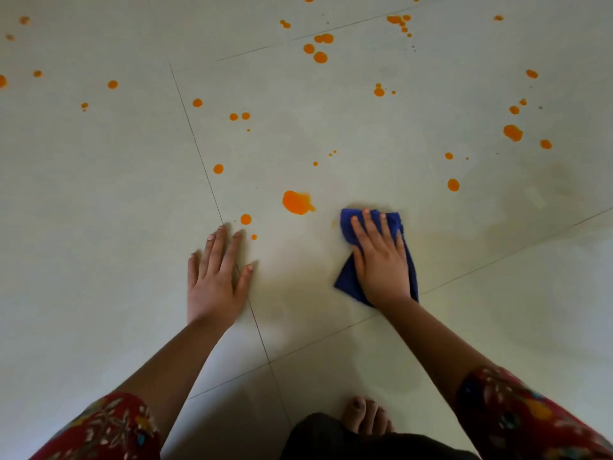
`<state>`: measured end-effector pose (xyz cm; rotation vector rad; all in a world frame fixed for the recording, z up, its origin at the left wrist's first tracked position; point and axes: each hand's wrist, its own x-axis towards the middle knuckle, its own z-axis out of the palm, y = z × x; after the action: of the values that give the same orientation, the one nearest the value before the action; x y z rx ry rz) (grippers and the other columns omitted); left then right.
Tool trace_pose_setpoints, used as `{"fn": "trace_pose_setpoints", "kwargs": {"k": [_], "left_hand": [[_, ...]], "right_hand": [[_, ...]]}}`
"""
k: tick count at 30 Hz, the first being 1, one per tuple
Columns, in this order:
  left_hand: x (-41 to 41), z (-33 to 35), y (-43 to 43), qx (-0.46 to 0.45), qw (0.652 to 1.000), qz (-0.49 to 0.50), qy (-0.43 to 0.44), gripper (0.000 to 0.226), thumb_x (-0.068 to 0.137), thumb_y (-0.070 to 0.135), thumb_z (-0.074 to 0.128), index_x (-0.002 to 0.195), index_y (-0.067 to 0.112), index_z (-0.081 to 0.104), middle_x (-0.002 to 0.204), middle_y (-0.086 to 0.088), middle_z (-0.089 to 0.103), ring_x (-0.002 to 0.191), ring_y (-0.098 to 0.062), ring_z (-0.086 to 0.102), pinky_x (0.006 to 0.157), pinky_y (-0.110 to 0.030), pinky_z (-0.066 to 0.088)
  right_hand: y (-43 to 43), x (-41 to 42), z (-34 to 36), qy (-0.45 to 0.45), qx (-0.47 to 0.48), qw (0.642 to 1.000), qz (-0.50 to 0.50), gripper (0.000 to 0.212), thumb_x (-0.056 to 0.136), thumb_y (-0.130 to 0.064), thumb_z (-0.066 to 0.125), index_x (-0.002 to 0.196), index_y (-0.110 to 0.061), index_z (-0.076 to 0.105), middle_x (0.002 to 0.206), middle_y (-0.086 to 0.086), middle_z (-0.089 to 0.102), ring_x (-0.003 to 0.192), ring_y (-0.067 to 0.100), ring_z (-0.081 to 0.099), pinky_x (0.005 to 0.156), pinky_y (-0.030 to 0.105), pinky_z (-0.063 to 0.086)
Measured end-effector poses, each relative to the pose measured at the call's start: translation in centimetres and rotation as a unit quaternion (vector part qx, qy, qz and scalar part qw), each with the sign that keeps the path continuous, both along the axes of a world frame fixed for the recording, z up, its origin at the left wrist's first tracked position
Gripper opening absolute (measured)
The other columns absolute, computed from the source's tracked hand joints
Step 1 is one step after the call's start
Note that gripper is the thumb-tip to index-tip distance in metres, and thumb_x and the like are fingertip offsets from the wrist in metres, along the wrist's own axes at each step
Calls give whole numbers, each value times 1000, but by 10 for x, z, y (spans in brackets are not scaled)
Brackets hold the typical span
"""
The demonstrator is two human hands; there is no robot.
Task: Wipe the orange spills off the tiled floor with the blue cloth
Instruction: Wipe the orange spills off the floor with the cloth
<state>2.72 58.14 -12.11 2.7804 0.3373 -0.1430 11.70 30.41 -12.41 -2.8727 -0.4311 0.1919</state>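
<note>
A blue cloth (pixel 348 277) lies crumpled on the pale tiled floor (pixel 99 194), with my right hand (pixel 379 257) pressing flat on top of it, fingers straight. Just left of the cloth's far end is the largest orange spill (pixel 296 202). My left hand (pixel 215 277) rests flat on the floor with fingers spread, holding nothing. Two small orange drops (pixel 245 219) sit just beyond its fingertips. Several more orange spots (pixel 320 57) are scattered over the tiles farther away, and a bigger blot (pixel 512 132) lies at the right.
Dark grout lines (pixel 199 151) cross the floor. My bare foot (pixel 365 416) shows at the bottom edge, between red patterned sleeves (pixel 517 413). Faint damp smears (pixel 530 200) mark the tiles to the right of the cloth.
</note>
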Motion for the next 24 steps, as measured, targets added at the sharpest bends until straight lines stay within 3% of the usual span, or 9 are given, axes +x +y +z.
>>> {"fn": "trace_pose_setpoints", "kwargs": {"k": [3, 5, 7, 10, 11, 15, 18, 21, 24], "left_hand": [[-2, -5, -3, 24, 1000, 17, 1, 61, 96, 53, 18, 154, 34, 7, 163, 8, 0, 149, -10, -2, 121, -41, 4], [-3, -7, -4, 24, 999, 27, -3, 61, 97, 51, 20, 154, 34, 9, 163, 8, 2, 149, -10, 0, 121, -42, 5], [-3, -7, -2, 20, 1000, 21, -7, 60, 97, 50, 21, 154, 34, 9, 163, 7, 2, 149, -10, 0, 121, -42, 6], [-3, -8, -1, 17, 1000, 13, -8, 60, 98, 50, 22, 154, 34, 7, 163, 7, 0, 149, -10, -1, 121, -43, 6], [-3, -8, -1, 18, 1000, 14, -8, 60, 98, 49, 23, 154, 34, 8, 163, 7, 0, 149, -10, -1, 121, -43, 6], [-4, -9, -3, 15, 1000, 22, -17, 59, 99, 48, 27, 154, 34, 10, 163, 7, 3, 149, -9, 0, 121, -42, 6], [-3, -8, -3, 11, 1000, 19, -23, 59, 99, 48, 29, 154, 34, 11, 163, 7, 3, 149, -9, 0, 121, -42, 6], [-3, -6, -3, 13, 1000, 19, -19, 59, 99, 47, 28, 154, 33, 10, 163, 8, 2, 149, -9, -1, 121, -42, 7], [-3, -7, -2, 15, 1000, 17, -17, 60, 99, 48, 28, 154, 33, 9, 163, 9, 1, 149, -8, -2, 121, -43, 7]], "right_hand": [[19, 47, -4, -22, -9, 998, -57, 59, 96, -35, 21, 149, -13, 35, 157, 9, 29, 146, 31, 22, 117, 52, 21], [44, 55, -6, -37, -10, 999, -34, 57, 97, -34, 24, 147, -11, 38, 155, 12, 33, 144, 34, 26, 115, 55, 24], [54, 34, -7, -60, -16, 993, 98, 53, 98, -33, 30, 147, -12, 39, 155, 11, 34, 143, 34, 28, 114, 55, 27], [27, 10, -5, -56, -18, 960, 275, 52, 101, -37, 33, 149, -19, 34, 157, 4, 29, 147, 28, 21, 119, 48, 18], [17, 21, -5, -65, -15, 964, 259, 52, 100, -36, 34, 149, -20, 35, 157, 4, 30, 146, 29, 23, 118, 50, 20], [14, 104, -7, -57, -45, 997, -12, 55, 98, -38, 27, 150, -20, 31, 158, 6, 28, 146, 31, 23, 117, 52, 18], [58, 150, -2, -32, -45, 998, -44, 55, 101, -38, 28, 153, -21, 24, 161, 2, 20, 149, 27, 13, 120, 46, 7], [99, 132, -1, -41, -34, 994, 97, 58, 97, -43, 21, 151, -23, 29, 159, 3, 25, 148, 29, 18, 119, 48, 10], [81, 68, -1, -58, -46, 953, 293, 53, 101, -44, 26, 152, -31, 26, 160, -5, 22, 149, 22, 12, 120, 45, 11]]}}
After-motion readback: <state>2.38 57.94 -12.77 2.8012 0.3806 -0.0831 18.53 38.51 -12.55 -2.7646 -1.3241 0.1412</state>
